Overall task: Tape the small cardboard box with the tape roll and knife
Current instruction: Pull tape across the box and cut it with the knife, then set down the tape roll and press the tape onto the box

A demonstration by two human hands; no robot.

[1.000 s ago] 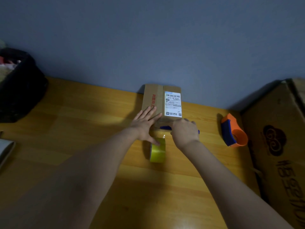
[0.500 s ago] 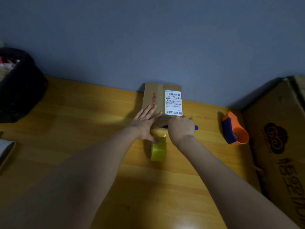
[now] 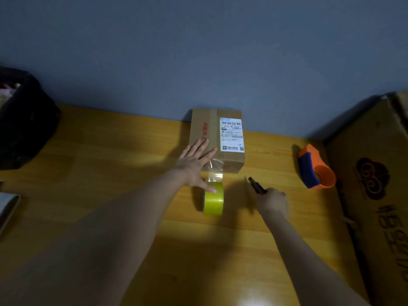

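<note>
The small cardboard box (image 3: 212,129) with a white shipping label sits against the wall on the wooden table (image 3: 110,164). A clear strip of tape (image 3: 215,171) runs from the box's near face down to the yellow tape roll (image 3: 213,202), which stands on edge just in front of it. My left hand (image 3: 194,164) lies flat with spread fingers on the box's near left corner, its thumb touching the roll. My right hand (image 3: 272,202) is to the right of the roll, closed around a blue-handled knife (image 3: 257,187) whose blade points up-left, away from the tape.
An orange and blue tape dispenser (image 3: 313,171) stands at the right. A large cardboard box (image 3: 375,195) fills the right edge. A black bag (image 3: 24,120) sits at the far left, and a pale object (image 3: 6,208) lies at the left edge.
My right hand has pulled the knife back from the tape at the box's front edge, down and to the right. The left hand stays on the box.
</note>
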